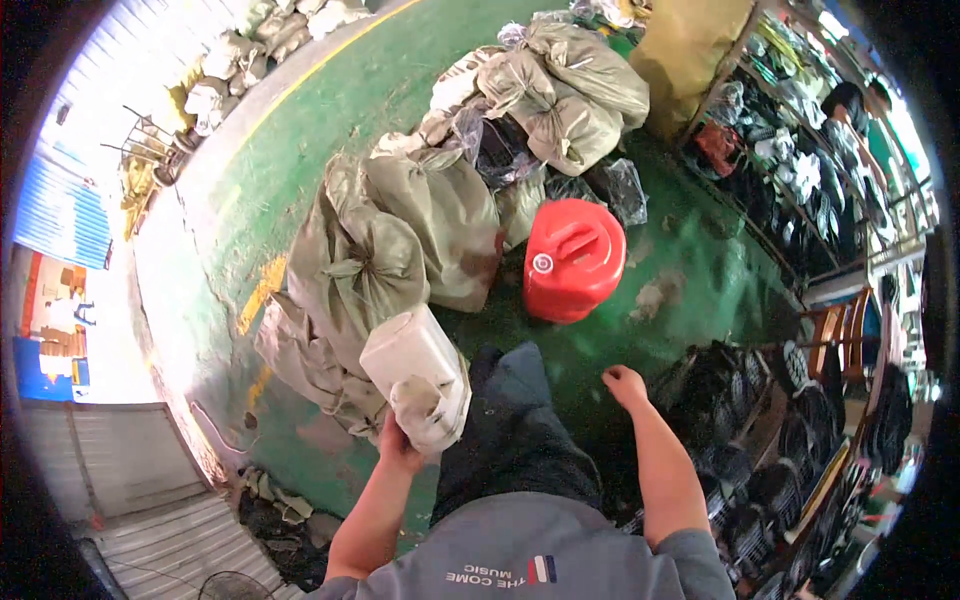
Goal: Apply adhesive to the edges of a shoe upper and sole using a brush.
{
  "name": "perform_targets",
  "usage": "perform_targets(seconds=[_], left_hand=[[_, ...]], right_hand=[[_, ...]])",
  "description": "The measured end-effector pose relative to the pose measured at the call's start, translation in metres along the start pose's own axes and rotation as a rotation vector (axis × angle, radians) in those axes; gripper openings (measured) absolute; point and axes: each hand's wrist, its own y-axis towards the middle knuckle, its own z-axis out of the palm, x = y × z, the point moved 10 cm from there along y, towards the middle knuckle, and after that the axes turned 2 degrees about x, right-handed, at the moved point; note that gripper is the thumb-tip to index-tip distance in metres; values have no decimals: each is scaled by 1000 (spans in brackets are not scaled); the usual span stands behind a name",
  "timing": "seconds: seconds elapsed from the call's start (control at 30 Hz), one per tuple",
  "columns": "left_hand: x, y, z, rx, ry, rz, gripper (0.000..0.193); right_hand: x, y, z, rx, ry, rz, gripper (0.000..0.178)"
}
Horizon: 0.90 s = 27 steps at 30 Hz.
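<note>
Grasping a white jug [408, 348] with the left hand [401, 448], in front of tied sacks [365, 255]; right hand [625, 386] loosely curled, cannot tell whether fully closed. Farther out, beside the sacks' edge, a red jug [574, 262], with green floor [705, 295] for moving between it and the rack [720, 76].

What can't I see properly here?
All in the head view:
Fingertips of the left hand: behind the off-white plastic container.
Contents of the tied beige woven sacks: hidden by cloth.
Inside the red plastic jerrycan: hidden by its walls.
Grey round wire fan: cut off by the lower edge.
</note>
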Motion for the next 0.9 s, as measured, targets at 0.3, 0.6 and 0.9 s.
perform_targets(seconds=[0.3,0.6,0.9], left_hand=[[-37,118,36,-243,229,30,58],[-51,158,1,-277,10,77,54],[-14,136,5,-485,-73,217,52]], right_hand=[[224,177,4,86,-401,-143,35],[251,307,53,218,-803,-192,28],[271,314,83,552,-1013,-444,28]])
